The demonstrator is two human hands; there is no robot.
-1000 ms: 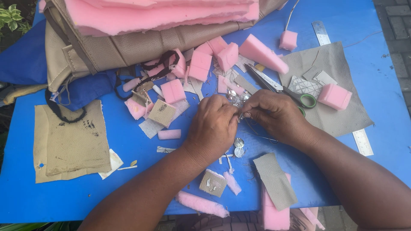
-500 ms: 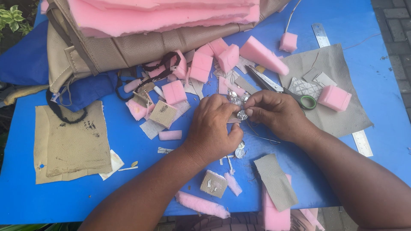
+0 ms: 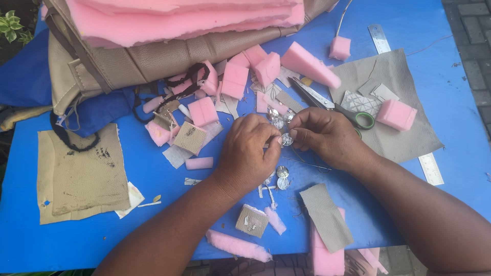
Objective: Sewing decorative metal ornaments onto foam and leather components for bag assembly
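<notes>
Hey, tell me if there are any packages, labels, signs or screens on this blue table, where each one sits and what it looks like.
No packages, signs or screens show.
Metal ruler: nearest thing to a label, top right of the blue table, long silver strip with printed markings, running under the grey leather sheet.
Small tag: at the tan cover's left edge, pale, too small to make out.

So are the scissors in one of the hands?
No, the scissors lie on the blue table behind the right hand.
</notes>
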